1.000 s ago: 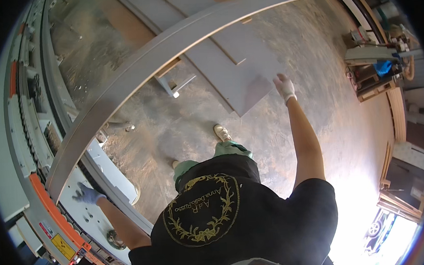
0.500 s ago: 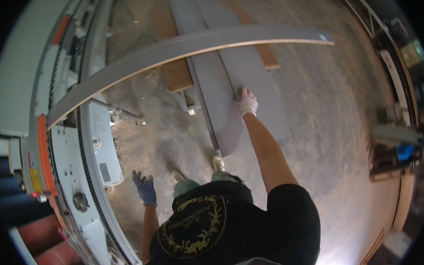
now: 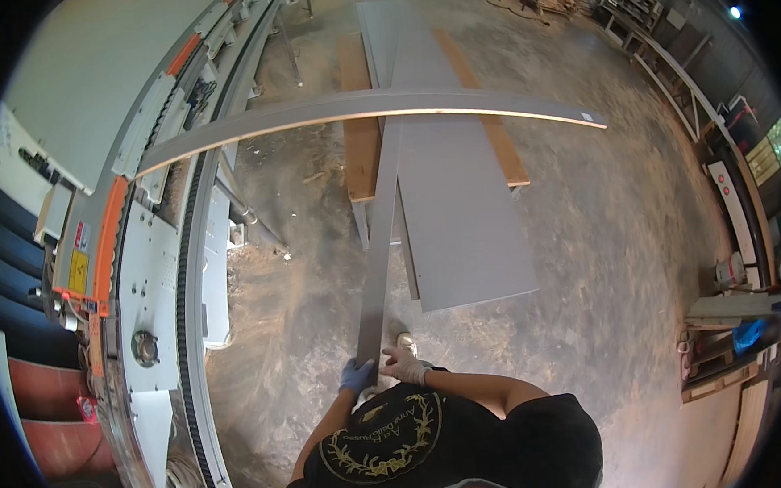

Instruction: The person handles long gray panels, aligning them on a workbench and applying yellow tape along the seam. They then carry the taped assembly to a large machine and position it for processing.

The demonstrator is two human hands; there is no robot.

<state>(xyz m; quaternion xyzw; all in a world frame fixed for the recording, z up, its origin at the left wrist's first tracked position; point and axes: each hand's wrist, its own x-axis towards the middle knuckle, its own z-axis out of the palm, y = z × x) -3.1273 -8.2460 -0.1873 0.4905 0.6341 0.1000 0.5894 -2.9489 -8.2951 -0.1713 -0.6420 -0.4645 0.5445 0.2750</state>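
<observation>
My left hand (image 3: 357, 376), in a blue glove, is closed around the near end of a long narrow grey strip (image 3: 380, 289). That strip slants away from me and passes over the left edge of a wide grey board (image 3: 466, 230). Beside the strip's near end is my right hand (image 3: 404, 367) in a white glove, its fingers apart and close to the strip's right edge; whether they touch it I cannot tell. Farther off, another long grey strip (image 3: 453, 99) with a pale wood edge lies crosswise over the boards. Its left end reaches the machine.
A long white and orange machine (image 3: 147, 286) with a dark chain track runs along my left. Brown wooden supports (image 3: 361, 156) hold up the boards. Shelving and a bench (image 3: 725, 308) stand along the right wall. Dusty concrete floor (image 3: 603, 213) lies between.
My right hand has left the wide board's top and come back near my body. My left hand has taken hold of the narrow strip, which now slants toward me.
</observation>
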